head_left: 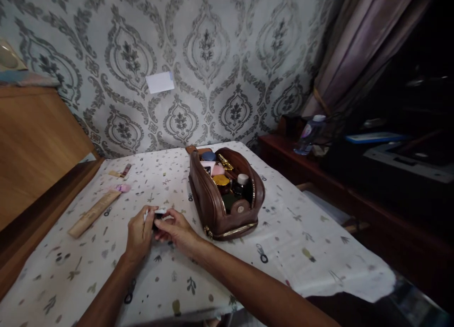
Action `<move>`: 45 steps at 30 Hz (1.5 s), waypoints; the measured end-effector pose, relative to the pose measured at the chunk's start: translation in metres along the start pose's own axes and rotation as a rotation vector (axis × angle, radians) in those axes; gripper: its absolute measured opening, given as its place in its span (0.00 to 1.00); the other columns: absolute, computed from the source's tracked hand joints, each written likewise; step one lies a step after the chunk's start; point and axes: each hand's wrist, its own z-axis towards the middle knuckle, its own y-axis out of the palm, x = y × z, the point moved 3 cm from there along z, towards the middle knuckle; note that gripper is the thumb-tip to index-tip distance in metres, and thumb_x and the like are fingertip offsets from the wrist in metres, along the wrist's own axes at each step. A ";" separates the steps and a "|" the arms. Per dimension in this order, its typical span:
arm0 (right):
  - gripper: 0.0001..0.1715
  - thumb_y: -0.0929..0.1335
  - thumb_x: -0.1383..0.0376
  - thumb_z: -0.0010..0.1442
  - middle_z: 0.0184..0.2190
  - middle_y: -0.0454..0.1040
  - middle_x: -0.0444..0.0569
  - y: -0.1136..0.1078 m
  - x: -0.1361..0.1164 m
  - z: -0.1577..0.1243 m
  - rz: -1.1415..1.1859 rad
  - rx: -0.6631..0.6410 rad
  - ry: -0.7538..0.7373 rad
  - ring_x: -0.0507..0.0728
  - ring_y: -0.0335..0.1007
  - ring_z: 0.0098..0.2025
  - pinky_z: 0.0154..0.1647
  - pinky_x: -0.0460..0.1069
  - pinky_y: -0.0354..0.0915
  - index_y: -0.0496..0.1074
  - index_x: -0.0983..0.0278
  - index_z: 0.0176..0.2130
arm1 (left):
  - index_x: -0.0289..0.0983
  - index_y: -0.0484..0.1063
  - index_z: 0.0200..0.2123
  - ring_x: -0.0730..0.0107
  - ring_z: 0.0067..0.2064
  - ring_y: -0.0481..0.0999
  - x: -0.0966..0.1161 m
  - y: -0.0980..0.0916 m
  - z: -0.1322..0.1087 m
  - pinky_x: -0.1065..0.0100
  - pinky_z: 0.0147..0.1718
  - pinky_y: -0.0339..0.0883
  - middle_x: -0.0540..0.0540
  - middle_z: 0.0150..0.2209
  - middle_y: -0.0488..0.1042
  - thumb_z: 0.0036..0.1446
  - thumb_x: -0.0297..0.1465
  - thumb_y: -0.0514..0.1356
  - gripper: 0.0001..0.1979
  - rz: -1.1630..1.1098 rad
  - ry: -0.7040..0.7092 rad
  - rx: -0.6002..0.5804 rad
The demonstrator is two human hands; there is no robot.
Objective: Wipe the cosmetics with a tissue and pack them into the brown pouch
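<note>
Both my hands meet just above the patterned tablecloth [106, 279] near its front middle. My left hand [139, 233] and my right hand [176, 231] are closed together on one small item [158, 215], white on top and dark below; most of it is hidden by my fingers. A brown leather toiletry bag [213, 209] stands unzipped just right of my right hand. Inside it are several small jars and bottles, among them a gold-lidded jar [221, 180], a blue-lidded one [209, 156] and a white-capped bottle [243, 179].
A long tan flat stick [94, 213] lies on the cloth at the left with a small pink item [123, 188] at its far end and a small tube [126, 170] beyond. A wooden headboard [31, 142] rises on the left. A plastic bottle [309, 134] stands on the dark shelf at the right.
</note>
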 end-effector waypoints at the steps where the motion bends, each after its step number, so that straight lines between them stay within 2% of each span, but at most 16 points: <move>1: 0.39 0.79 0.44 0.35 0.21 0.73 0.37 0.000 0.000 0.000 -0.028 0.005 -0.005 0.50 0.71 0.22 0.25 0.44 0.61 0.63 0.61 0.37 | 0.38 0.69 0.32 0.69 0.27 0.72 0.000 -0.001 0.000 0.71 0.29 0.63 0.51 0.25 0.73 0.65 0.39 0.48 0.15 0.009 -0.013 0.015; 3: 0.38 0.79 0.44 0.36 0.21 0.71 0.36 0.001 0.001 -0.001 -0.088 0.017 -0.037 0.50 0.70 0.22 0.25 0.45 0.61 0.61 0.60 0.36 | 0.40 0.62 0.26 0.72 0.21 0.64 0.000 -0.003 0.001 0.71 0.24 0.58 0.55 0.18 0.63 0.64 0.39 0.49 0.15 0.028 -0.039 0.066; 6: 0.34 0.78 0.47 0.39 0.21 0.67 0.34 0.001 -0.001 -0.002 -0.219 0.057 -0.128 0.51 0.66 0.22 0.25 0.46 0.60 0.60 0.58 0.35 | 0.41 0.56 0.22 0.75 0.19 0.58 -0.001 -0.006 0.002 0.72 0.21 0.54 0.57 0.16 0.55 0.62 0.38 0.51 0.16 0.043 -0.061 0.115; 11: 0.18 0.74 0.60 0.49 0.27 0.69 0.39 0.004 -0.019 -0.014 -0.656 0.201 -0.379 0.52 0.64 0.29 0.31 0.47 0.61 0.67 0.59 0.38 | 0.40 0.57 0.22 0.75 0.21 0.57 -0.005 -0.005 0.002 0.72 0.22 0.53 0.56 0.17 0.56 0.62 0.40 0.52 0.17 0.010 -0.116 0.097; 14: 0.19 0.73 0.62 0.51 0.37 0.73 0.44 0.011 -0.036 -0.027 -0.812 0.218 -0.518 0.53 0.66 0.34 0.37 0.48 0.64 0.71 0.59 0.44 | 0.40 0.58 0.22 0.74 0.22 0.59 -0.008 -0.003 0.001 0.72 0.24 0.54 0.55 0.18 0.58 0.63 0.40 0.52 0.18 -0.074 -0.172 0.091; 16: 0.21 0.72 0.63 0.53 0.41 0.74 0.47 0.016 -0.053 -0.041 -0.886 0.197 -0.600 0.54 0.66 0.36 0.39 0.49 0.65 0.72 0.59 0.48 | 0.39 0.59 0.23 0.73 0.23 0.61 -0.008 0.000 0.000 0.71 0.24 0.57 0.54 0.18 0.60 0.63 0.41 0.52 0.18 -0.158 -0.182 0.039; 19: 0.23 0.70 0.62 0.55 0.38 0.73 0.48 0.017 -0.091 -0.071 -1.011 0.170 -0.723 0.53 0.66 0.33 0.37 0.49 0.65 0.72 0.61 0.51 | 0.40 0.59 0.23 0.73 0.22 0.62 -0.007 0.003 -0.003 0.72 0.24 0.58 0.54 0.17 0.60 0.63 0.42 0.53 0.19 -0.235 -0.200 -0.015; 21: 0.24 0.70 0.60 0.56 0.37 0.74 0.48 0.010 -0.124 -0.093 -1.079 0.217 -0.786 0.53 0.65 0.32 0.33 0.49 0.65 0.72 0.61 0.52 | 0.40 0.57 0.22 0.74 0.21 0.62 -0.006 0.003 -0.004 0.72 0.23 0.58 0.55 0.16 0.59 0.63 0.42 0.53 0.20 -0.230 -0.231 -0.009; 23: 0.25 0.70 0.56 0.57 0.38 0.74 0.49 -0.005 -0.158 -0.112 -1.121 0.332 -0.810 0.53 0.65 0.30 0.30 0.49 0.63 0.71 0.61 0.52 | 0.40 0.57 0.21 0.74 0.20 0.62 -0.004 0.002 -0.004 0.72 0.23 0.58 0.55 0.15 0.60 0.63 0.41 0.53 0.20 -0.213 -0.247 -0.012; 26: 0.25 0.71 0.54 0.56 0.31 0.72 0.45 -0.030 -0.200 -0.128 -1.274 0.480 -0.757 0.52 0.64 0.27 0.29 0.48 0.61 0.70 0.63 0.50 | 0.40 0.60 0.20 0.73 0.20 0.65 -0.002 0.002 -0.003 0.71 0.25 0.60 0.54 0.15 0.63 0.63 0.41 0.52 0.21 -0.186 -0.222 -0.048; 29: 0.21 0.71 0.57 0.56 0.29 0.73 0.43 -0.047 -0.219 -0.129 -1.525 0.503 -0.606 0.52 0.66 0.28 0.31 0.47 0.59 0.71 0.64 0.47 | 0.40 0.61 0.20 0.72 0.20 0.66 -0.001 0.005 -0.003 0.70 0.25 0.60 0.53 0.15 0.64 0.63 0.42 0.52 0.21 -0.160 -0.201 -0.099; 32: 0.18 0.72 0.61 0.56 0.34 0.76 0.46 -0.054 -0.218 -0.124 -1.765 0.423 -0.452 0.53 0.69 0.31 0.32 0.47 0.58 0.73 0.63 0.46 | 0.40 0.59 0.20 0.72 0.20 0.65 -0.002 0.009 -0.004 0.70 0.25 0.60 0.54 0.15 0.63 0.63 0.43 0.51 0.22 -0.134 -0.176 -0.169; 35: 0.22 0.72 0.63 0.56 0.39 0.78 0.49 -0.055 -0.209 -0.118 -1.904 0.337 -0.355 0.57 0.72 0.37 0.34 0.48 0.58 0.72 0.62 0.50 | 0.40 0.57 0.20 0.73 0.19 0.64 -0.003 0.011 -0.004 0.71 0.24 0.58 0.55 0.15 0.61 0.63 0.44 0.50 0.22 -0.112 -0.152 -0.202; 38: 0.25 0.72 0.62 0.57 0.41 0.79 0.51 -0.055 -0.206 -0.112 -1.940 0.311 -0.260 0.61 0.74 0.41 0.34 0.49 0.58 0.72 0.61 0.54 | 0.40 0.58 0.21 0.73 0.19 0.63 -0.003 0.012 -0.004 0.71 0.23 0.58 0.55 0.15 0.61 0.63 0.44 0.50 0.21 -0.099 -0.146 -0.216; 45: 0.19 0.73 0.60 0.56 0.37 0.80 0.51 -0.053 -0.213 -0.104 -1.972 0.262 -0.099 0.61 0.74 0.38 0.31 0.49 0.56 0.77 0.59 0.48 | 0.41 0.56 0.20 0.73 0.19 0.63 0.000 0.014 -0.004 0.72 0.23 0.58 0.55 0.14 0.60 0.63 0.46 0.50 0.22 -0.067 -0.132 -0.254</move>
